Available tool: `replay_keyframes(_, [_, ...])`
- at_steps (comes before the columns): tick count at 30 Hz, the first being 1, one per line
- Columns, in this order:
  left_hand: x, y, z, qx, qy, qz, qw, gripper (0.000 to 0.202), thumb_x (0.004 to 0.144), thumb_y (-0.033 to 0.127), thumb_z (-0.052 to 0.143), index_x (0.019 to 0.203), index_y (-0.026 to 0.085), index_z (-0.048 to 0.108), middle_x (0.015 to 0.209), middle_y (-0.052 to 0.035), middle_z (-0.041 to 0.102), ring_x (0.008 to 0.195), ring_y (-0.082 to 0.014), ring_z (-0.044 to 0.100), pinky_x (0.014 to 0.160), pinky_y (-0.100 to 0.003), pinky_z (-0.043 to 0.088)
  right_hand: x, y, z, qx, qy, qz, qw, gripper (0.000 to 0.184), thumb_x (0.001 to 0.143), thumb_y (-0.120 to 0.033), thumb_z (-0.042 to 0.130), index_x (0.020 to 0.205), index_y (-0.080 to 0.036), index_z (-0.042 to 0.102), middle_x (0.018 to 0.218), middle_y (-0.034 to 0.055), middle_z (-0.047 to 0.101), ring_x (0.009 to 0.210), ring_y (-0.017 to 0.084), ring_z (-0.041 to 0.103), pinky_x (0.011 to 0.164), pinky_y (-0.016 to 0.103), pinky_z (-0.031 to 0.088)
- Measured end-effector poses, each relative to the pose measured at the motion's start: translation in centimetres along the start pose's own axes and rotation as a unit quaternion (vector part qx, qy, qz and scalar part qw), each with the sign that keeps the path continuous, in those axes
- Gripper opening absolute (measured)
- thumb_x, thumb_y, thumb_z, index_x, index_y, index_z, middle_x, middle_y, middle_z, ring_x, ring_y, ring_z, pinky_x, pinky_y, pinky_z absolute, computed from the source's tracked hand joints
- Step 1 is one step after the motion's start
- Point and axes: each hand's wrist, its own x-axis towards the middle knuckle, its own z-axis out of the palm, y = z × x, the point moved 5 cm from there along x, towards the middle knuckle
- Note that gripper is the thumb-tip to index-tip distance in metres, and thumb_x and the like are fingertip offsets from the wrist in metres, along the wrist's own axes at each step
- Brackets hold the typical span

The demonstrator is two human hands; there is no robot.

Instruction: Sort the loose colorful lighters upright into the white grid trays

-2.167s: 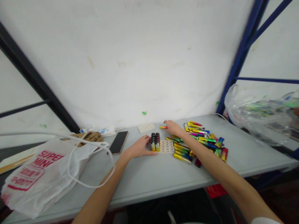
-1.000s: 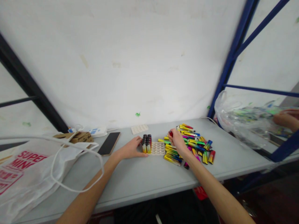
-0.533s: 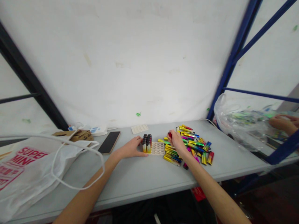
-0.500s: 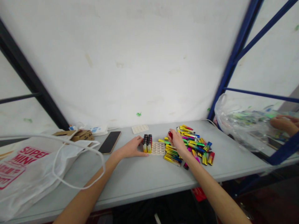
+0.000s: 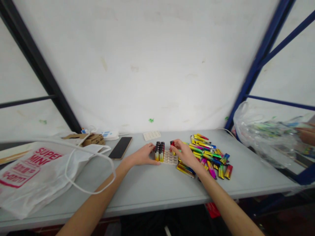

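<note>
A white pocketed tray [image 5: 170, 158] lies on the grey table [image 5: 157, 186], with several lighters [image 5: 159, 151] standing upright in its left rows. My left hand [image 5: 143, 155] rests against the tray's left side, fingers curled at the standing lighters. My right hand [image 5: 182, 153] pinches a red-topped lighter [image 5: 172, 144] upright over the tray's far right part. A pile of colourful metallic lighters [image 5: 208, 154] lies to the right of the tray, under and beyond my right wrist.
A second white tray [image 5: 152, 135] lies by the wall. A black phone [image 5: 120, 147], a cardboard box [image 5: 90, 139] and a white printed plastic bag [image 5: 36, 170] sit to the left. A clear bag [image 5: 265, 134] fills the right, with another person's hand [image 5: 307, 134] beside it.
My right hand picked a red-topped lighter from the far side of the pile and carried it left over the tray. My left hand stayed at the tray.
</note>
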Motion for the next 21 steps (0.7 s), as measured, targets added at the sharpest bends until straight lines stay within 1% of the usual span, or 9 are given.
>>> replay_keyframes(2, [0.0, 0.0, 0.0, -0.007, 0.005, 0.007, 1.0, 0.069, 0.07, 0.064, 0.084, 0.118, 0.017, 0.066, 0.119, -0.012, 0.064, 0.109, -0.034, 0.061, 0.099, -0.043, 0.051, -0.1, -0.3, -0.2, -0.013, 0.021, 0.003, 1.0, 0.023, 0.101, -0.044, 0.051, 0.109, -0.023, 0.053, 0.089, 0.0047, 0.076, 0.08, 0.021, 0.071, 0.078, 0.034, 0.052])
replay_keyframes(4, [0.0, 0.0, 0.0, -0.014, 0.012, 0.012, 1.0, 0.07, 0.069, 0.064, 0.084, 0.118, 0.018, 0.066, 0.119, -0.0113, 0.064, 0.108, -0.0335, 0.062, 0.098, -0.043, 0.051, 0.1, -0.5, -0.3, 0.006, 0.042, 0.009, 0.999, 0.024, 0.102, -0.046, 0.05, 0.113, -0.024, 0.05, 0.092, 0.0054, 0.078, 0.083, 0.022, 0.074, 0.079, 0.034, 0.054])
replay_keyframes(7, [0.0, 0.1, 0.0, -0.017, 0.011, 0.01, 1.0, 0.071, 0.069, 0.066, 0.084, 0.119, 0.019, 0.066, 0.117, -0.0108, 0.064, 0.107, -0.0331, 0.062, 0.097, -0.043, 0.051, 1.0, -0.6, 0.0, 0.018, 0.046, -0.005, 0.999, 0.024, 0.102, -0.046, 0.05, 0.111, -0.025, 0.048, 0.098, 0.0062, 0.077, 0.084, 0.022, 0.076, 0.079, 0.034, 0.055])
replay_keyframes(10, [0.0, 0.2, 0.1, -0.014, 0.003, 0.009, 1.0, 0.07, 0.071, 0.065, 0.083, 0.12, 0.018, 0.066, 0.116, -0.0111, 0.063, 0.108, -0.0331, 0.061, 0.099, -0.043, 0.05, 2.2, -0.3, 0.9, -0.028, 0.016, -0.026, 0.999, 0.021, 0.101, -0.044, 0.05, 0.106, -0.024, 0.047, 0.097, 0.0067, 0.075, 0.077, 0.022, 0.074, 0.074, 0.033, 0.053])
replay_keyframes(13, [0.0, 0.2, 0.1, -0.01, 0.004, 0.005, 1.0, 0.069, 0.07, 0.065, 0.083, 0.118, 0.018, 0.066, 0.114, -0.0108, 0.063, 0.107, -0.0328, 0.061, 0.096, -0.043, 0.05, 2.8, 0.6, 1.7, -0.07, -0.013, -0.022, 0.997, 0.018, 0.1, -0.041, 0.051, 0.098, -0.025, 0.044, 0.086, 0.0042, 0.072, 0.066, 0.02, 0.068, 0.065, 0.03, 0.049])
replay_keyframes(16, [0.0, 0.1, 0.1, -0.011, 0.009, 0.005, 1.0, 0.067, 0.069, 0.067, 0.083, 0.113, 0.019, 0.067, 0.112, -0.01, 0.063, 0.103, -0.0323, 0.062, 0.092, -0.041, 0.051, 2.5, 1.1, 2.1, -0.081, -0.034, -0.014, 0.996, 0.018, 0.1, -0.041, 0.052, 0.096, -0.025, 0.043, 0.075, 0.0004, 0.068, 0.061, 0.019, 0.064, 0.061, 0.028, 0.044])
replay_keyframes(19, [0.0, 0.1, 0.1, -0.012, 0.013, 0.008, 1.0, 0.066, 0.068, 0.068, 0.082, 0.111, 0.019, 0.067, 0.112, -0.0098, 0.064, 0.103, -0.0325, 0.062, 0.092, -0.041, 0.051, 1.8, 0.9, 2.1, -0.085, -0.073, -0.019, 0.994, 0.017, 0.101, -0.039, 0.052, 0.098, -0.025, 0.045, 0.076, 0.0003, 0.069, 0.065, 0.02, 0.064, 0.062, 0.027, 0.042])
replay_keyframes(21, [0.0, 0.1, 0.1, -0.01, 0.009, 0.009, 1.0, 0.068, 0.068, 0.068, 0.082, 0.112, 0.019, 0.067, 0.112, -0.01, 0.064, 0.104, -0.0328, 0.061, 0.094, -0.042, 0.051, 1.6, 0.7, 2.0, -0.103, -0.091, -0.028, 0.99, 0.015, 0.102, -0.037, 0.052, 0.098, -0.024, 0.047, 0.083, 0.0024, 0.071, 0.073, 0.02, 0.067, 0.066, 0.028, 0.043])
